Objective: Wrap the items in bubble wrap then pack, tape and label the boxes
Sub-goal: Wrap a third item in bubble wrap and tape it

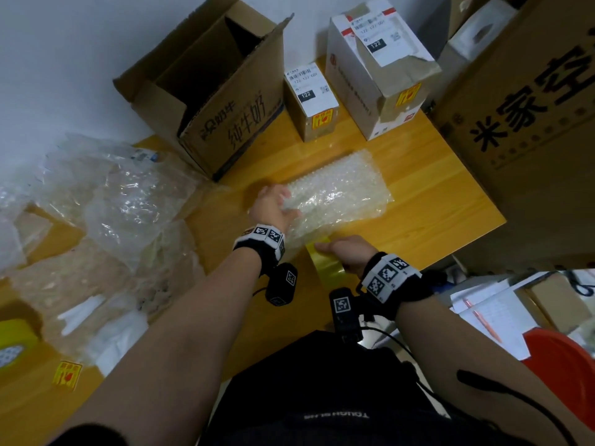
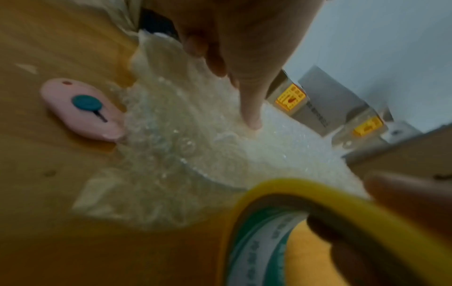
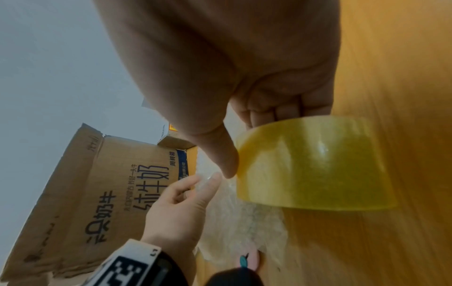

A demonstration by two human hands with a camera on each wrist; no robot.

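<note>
Head view first: I've got both hands out over the yellow wooden table (image 1: pixel 434 201), with the bubble-wrapped bundle (image 1: pixel 341 191) lying flat near the middle of it. My left hand (image 1: pixel 273 204) rests on the bundle's near-left end, fingers stretched out and pressing down on the wrap, nothing curled around it. From the left wrist view I can see one straight finger (image 2: pixel 252 108) planted on the bubbles, and a pink utility knife (image 2: pixel 80 110) with a teal slider lying on the table, touching the bundle's edge. My right hand (image 1: pixel 347 252) sits just beside the bundle's near edge, gripping the roll of yellowish packing tape (image 1: pixel 325 262). Right wrist view confirms it: the thumb (image 3: pixel 225 156) lies against the roll's (image 3: pixel 315 164) outer face while the other fingers curl at the top of the roll, which stands on edge close over the wrap; whether it touches the table I cannot tell. Behind the bundle an open brown carton (image 1: pixel 206 91) with printed Chinese characters stands tipped toward me, flaps up. To its right stand two taped, labelled boxes, a small one (image 1: pixel 310 101) and a taller white one (image 1: pixel 376 69), each carrying a yellow sticker. Loose clear plastic sheeting (image 1: pixel 106 201) is heaped along the table's left side.
</note>
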